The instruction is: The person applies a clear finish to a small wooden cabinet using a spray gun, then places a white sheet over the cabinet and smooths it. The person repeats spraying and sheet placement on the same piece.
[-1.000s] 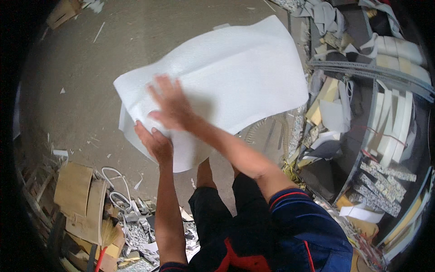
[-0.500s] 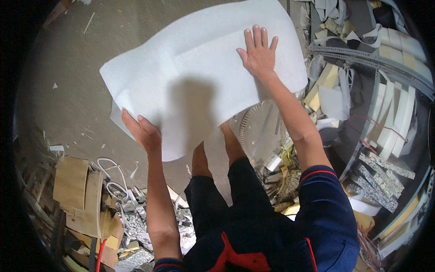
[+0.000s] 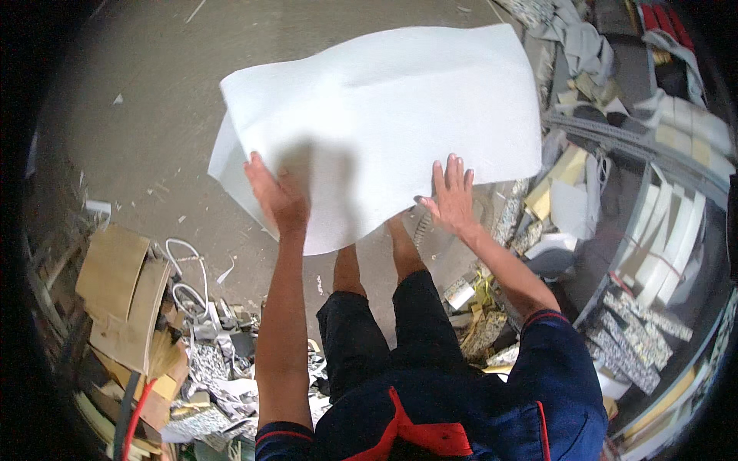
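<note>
Floor (image 3: 154,146), grey-brown and littered, with a broad white sheet (image 3: 415,107) over it, in front of a standing person (image 3: 430,376).
Brown boards (image 3: 115,269) lean near left; foam offcuts (image 3: 567,206) crowd the right. The white sheet's long axis runs left to right, right end angled slightly farther away. The right hand (image 3: 452,200) lies flat, fingers spread, at the near edge; the left hand (image 3: 280,201) touches the left end, its grip unclear.
</note>
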`<state>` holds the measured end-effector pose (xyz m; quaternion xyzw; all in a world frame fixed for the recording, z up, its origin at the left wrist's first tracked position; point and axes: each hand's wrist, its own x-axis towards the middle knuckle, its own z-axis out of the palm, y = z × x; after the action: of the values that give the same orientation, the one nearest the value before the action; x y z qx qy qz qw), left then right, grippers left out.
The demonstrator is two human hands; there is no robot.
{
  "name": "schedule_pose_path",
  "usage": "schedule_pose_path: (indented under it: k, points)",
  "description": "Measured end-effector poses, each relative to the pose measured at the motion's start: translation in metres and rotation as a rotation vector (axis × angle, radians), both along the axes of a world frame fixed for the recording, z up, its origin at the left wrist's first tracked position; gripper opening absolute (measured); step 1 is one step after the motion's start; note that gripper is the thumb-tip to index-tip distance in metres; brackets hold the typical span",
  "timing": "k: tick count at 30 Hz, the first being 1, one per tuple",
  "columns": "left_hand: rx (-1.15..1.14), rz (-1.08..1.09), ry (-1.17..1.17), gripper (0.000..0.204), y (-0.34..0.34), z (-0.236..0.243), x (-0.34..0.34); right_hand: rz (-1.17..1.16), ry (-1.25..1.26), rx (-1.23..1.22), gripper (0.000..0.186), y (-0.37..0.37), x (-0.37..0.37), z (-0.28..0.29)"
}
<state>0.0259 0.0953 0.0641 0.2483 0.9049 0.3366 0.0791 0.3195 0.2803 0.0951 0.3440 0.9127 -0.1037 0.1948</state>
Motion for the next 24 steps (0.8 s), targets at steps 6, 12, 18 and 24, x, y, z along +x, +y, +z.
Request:
schedule_pose_path:
  k: [6,12,18,24]
  points:
    - [-0.030,0.069,-0.070,0.062,-0.002,-0.005,0.004,-0.003,0.672,-0.186,0.084,-0.010,-0.173,-0.010]
    - [-0.065,0.061,-0.037,0.064,-0.006,-0.010,0.001,-0.102,0.512,-0.209,0.091,-0.072,-0.207,-0.008]
    - [0.044,0.170,-0.293,0.073,-0.018,-0.019,-0.002,-0.064,0.427,-0.170,0.096,-0.123,-0.142,-0.007]
    - [0.046,0.269,-0.556,0.074,-0.035,-0.029,-0.016,-0.166,0.670,-0.190,0.085,-0.120,-0.135,-0.008]
